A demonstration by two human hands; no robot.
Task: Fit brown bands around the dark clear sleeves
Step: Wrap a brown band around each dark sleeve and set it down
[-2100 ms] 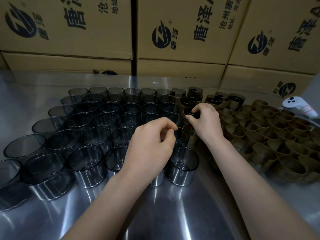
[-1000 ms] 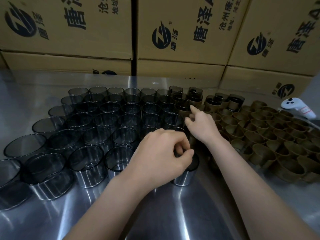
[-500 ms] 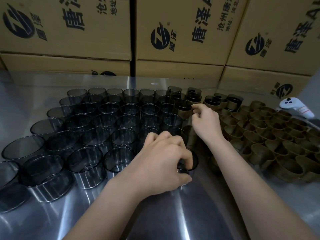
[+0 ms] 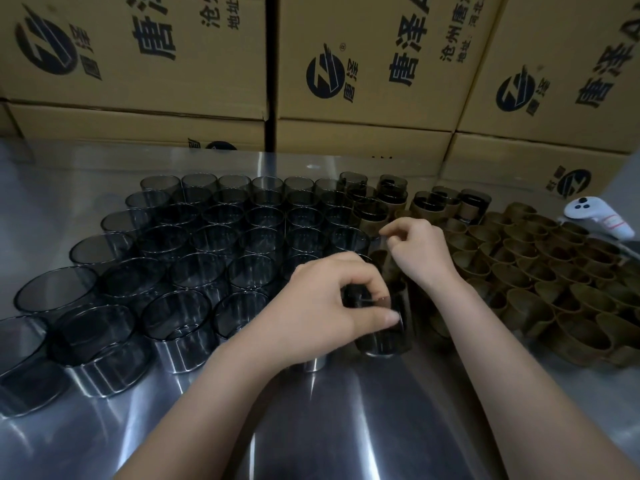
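Several dark clear sleeves (image 4: pixel 207 244) stand in rows on the left of the metal table (image 4: pixel 346 417). My left hand (image 4: pixel 329 306) grips one dark sleeve (image 4: pixel 381 339) at the front of the rows by its rim, thumb and fingers curled over it. Loose brown bands (image 4: pixel 540 271) are packed together on the right. My right hand (image 4: pixel 419 251) hovers over the near edge of the bands, fingers curled, with nothing visible between them. A few sleeves wearing brown bands (image 4: pixel 374 211) stand at the back between the two groups.
Stacked cardboard boxes (image 4: pixel 363 71) wall off the back of the table. A white handheld controller (image 4: pixel 595 216) lies at the far right beyond the bands. Bare metal surface lies in front of the sleeves, between my forearms.
My right hand let go of a banded sleeve at the back and drew back with curled fingers. My left hand moved right and closed on the front sleeve.
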